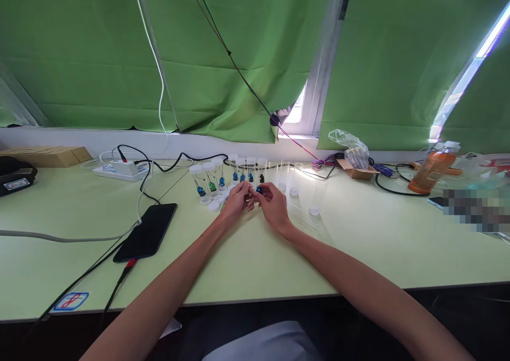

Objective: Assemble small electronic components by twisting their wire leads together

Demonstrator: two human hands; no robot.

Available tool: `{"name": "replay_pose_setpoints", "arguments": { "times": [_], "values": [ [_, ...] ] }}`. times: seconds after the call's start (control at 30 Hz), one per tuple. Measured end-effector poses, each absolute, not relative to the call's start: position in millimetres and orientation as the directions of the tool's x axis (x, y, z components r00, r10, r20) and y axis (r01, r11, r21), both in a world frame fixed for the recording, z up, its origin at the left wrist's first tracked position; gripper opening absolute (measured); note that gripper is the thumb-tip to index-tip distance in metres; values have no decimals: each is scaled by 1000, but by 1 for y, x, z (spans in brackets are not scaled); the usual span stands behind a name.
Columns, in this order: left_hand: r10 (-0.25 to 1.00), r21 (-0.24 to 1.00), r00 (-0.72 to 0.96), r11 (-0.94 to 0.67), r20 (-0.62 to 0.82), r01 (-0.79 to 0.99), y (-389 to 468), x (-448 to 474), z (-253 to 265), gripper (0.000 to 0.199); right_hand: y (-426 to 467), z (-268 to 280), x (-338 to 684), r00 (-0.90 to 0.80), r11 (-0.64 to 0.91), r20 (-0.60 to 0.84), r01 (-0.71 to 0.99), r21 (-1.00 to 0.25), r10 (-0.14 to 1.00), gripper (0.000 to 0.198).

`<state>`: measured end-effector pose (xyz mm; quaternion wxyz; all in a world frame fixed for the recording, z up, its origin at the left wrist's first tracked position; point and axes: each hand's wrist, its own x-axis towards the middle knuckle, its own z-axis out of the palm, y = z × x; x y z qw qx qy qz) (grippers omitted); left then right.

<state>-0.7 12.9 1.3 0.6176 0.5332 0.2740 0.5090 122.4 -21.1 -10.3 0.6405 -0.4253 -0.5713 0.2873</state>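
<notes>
My right hand (274,204) pinches a small dark-blue piece (258,189) between thumb and fingertips; its exact kind is too small to make out. My left hand (238,199) meets it at the fingertips, fingers closed, and what they hold is hidden. Just behind and left of the hands stand several clear tubes with white caps (196,169), holding small pieces with thin stems, mostly blue, one a green piece (212,186) and one a black piece (262,178). Loose white caps (214,206) lie beside my left hand. To the right stand clear tubes (283,172) and a white cap (294,191).
A black phone (146,232) with a cable lies left of my forearm. Behind are a white power strip (121,171) and black cables. At right stand a small cardboard box (356,170) with a plastic bag (350,146) and a tilted orange-drink bottle (434,168).
</notes>
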Motion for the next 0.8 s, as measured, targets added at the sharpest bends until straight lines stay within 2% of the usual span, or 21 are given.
{"name": "replay_pose_setpoints", "arguments": {
  "times": [0.2,0.43,0.8],
  "values": [
    [919,944,327,-118,221,-307,15,0,-4,37,-20,-8,126,165,470,479,91,-878,862,27],
    [911,951,278,-277,306,-138,10,0,-1,38,-20,-9,128,124,479,487,89,-873,865,30],
    [901,951,319,-310,294,2,11,-6,0,37,-17,-8,138,25,431,434,74,-899,901,35]
  ]
}}
